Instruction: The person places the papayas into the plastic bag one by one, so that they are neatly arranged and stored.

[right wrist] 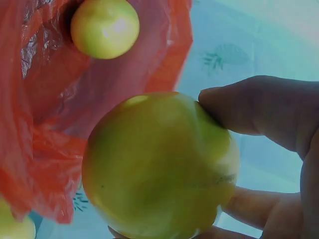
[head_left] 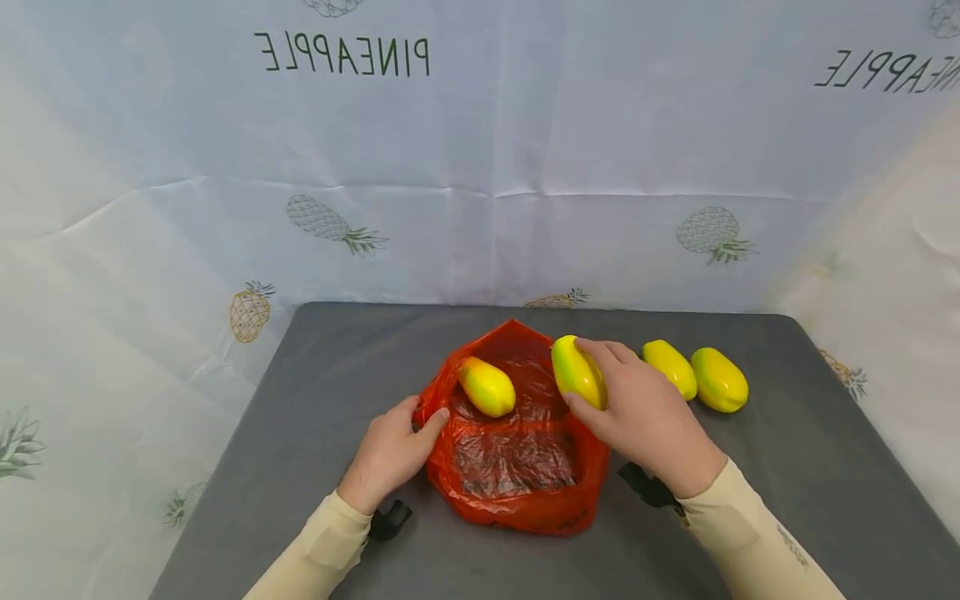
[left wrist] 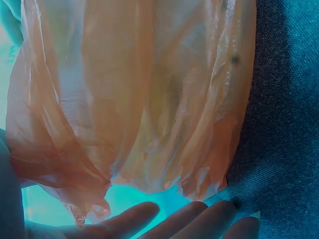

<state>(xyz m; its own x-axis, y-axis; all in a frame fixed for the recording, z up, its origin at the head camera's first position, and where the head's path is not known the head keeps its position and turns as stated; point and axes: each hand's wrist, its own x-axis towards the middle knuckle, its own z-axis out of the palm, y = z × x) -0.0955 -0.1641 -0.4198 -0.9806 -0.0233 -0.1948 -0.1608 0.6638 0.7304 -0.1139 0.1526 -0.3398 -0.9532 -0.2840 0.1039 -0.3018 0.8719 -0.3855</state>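
A red plastic bag [head_left: 517,510] lies with its mouth spread wide on the grey table. My left hand [head_left: 393,454] holds the bag's left rim, thumb over the edge; in the left wrist view its fingers [left wrist: 189,219] show beside the thin plastic [left wrist: 119,99]. One yellow-green mango [head_left: 487,388] is inside the bag, toward the left. Over the bag's right rim, my right hand [head_left: 647,408] grips a second mango [head_left: 576,375] between thumb and fingers. The right wrist view shows this held mango [right wrist: 159,164] up close, with the bagged mango [right wrist: 104,29] behind it.
Two more mangoes, a nearer one [head_left: 720,381] and one beside it [head_left: 669,369], lie on the table [head_left: 810,483] right of the bag, partly behind my right hand. A pale pineapple-print cloth [head_left: 480,242] hangs behind the table and at both sides.
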